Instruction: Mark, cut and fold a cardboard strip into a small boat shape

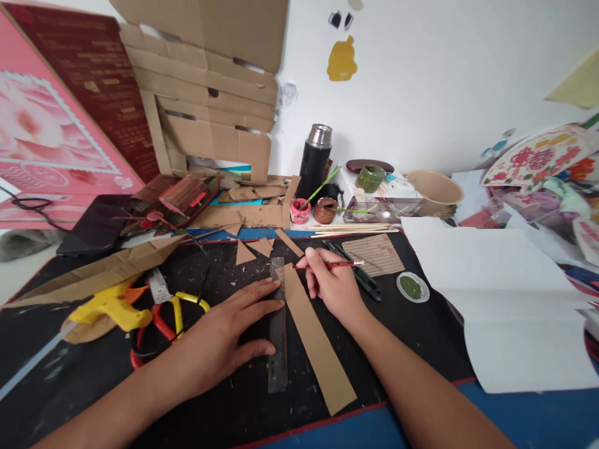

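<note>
My left hand (246, 315) lies with its fingers spread, their tips on a clear ruler (277, 368). Pinched in my right hand (330, 284) is a slim red pencil (341, 265), its point at the top end of a long cardboard strip (321, 349). The strip slants across the black mat (234, 411), just right of the ruler. Small cardboard scraps (246, 252) lie beyond the ruler. Beside my right hand rests a dark green utility knife (367, 284), partly hidden by the hand, near a corrugated cardboard piece (377, 254).
On the left are a yellow glue gun (112, 305), red-and-yellow pliers (166, 318) and a small brown model (182, 198). At the back stand a black thermos (314, 163) and paint jars (300, 212). A lid of green paint (412, 287) and white paper (519, 299) lie right.
</note>
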`<state>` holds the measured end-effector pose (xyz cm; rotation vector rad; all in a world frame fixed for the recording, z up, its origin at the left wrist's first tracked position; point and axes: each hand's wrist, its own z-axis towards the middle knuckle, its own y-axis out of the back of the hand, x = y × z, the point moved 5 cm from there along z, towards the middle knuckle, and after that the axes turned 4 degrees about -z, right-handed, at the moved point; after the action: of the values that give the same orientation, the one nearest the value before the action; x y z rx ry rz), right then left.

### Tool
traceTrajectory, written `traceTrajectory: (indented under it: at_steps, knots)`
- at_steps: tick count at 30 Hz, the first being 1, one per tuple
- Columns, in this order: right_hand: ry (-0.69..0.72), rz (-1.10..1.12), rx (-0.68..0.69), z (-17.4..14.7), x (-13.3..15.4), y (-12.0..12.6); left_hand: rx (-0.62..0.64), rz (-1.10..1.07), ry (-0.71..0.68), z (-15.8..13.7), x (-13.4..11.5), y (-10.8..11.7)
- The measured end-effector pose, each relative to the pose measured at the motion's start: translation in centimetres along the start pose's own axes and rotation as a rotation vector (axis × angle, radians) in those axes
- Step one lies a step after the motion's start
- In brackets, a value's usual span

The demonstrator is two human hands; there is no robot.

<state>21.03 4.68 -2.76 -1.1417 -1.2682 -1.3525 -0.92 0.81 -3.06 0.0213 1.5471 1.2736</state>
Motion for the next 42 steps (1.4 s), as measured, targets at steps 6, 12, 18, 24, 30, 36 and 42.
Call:
traceTrajectory:
  at_steps: [6, 12, 18, 24, 30, 36, 42]
  knots:
    - [0.036, -0.027, 0.007, -0.05, -0.01, -0.11, 0.010, 0.011, 0.003, -0.01, 0.04, 0.04]
    - [0.037, -0.035, 0.043, -0.16, -0.31, -0.28, 0.012, 0.000, 0.015, 0.03, 0.05, 0.00]
    - [0.049, -0.061, 0.077, -0.41, -0.17, -0.47, 0.003, 0.001, 0.006, 0.05, 0.03, -0.01]
    - [0.053, -0.079, 0.057, -0.48, -0.16, -0.40, 0.009, 0.022, 0.007, -0.03, 0.15, -0.16]
    - [0.056, -0.088, 0.045, -0.48, -0.16, -0.42, 0.019, 0.033, -0.003, 0.01, -0.06, -0.06]
    - [0.041, -0.124, 0.038, -0.39, 0.05, -0.33, 0.022, 0.030, 0.012, 0.05, -0.03, -0.21]
    - [0.047, -0.129, 0.063, -0.47, -0.37, -0.37, 0.011, 0.001, 0.012, 0.12, -0.07, -0.11]
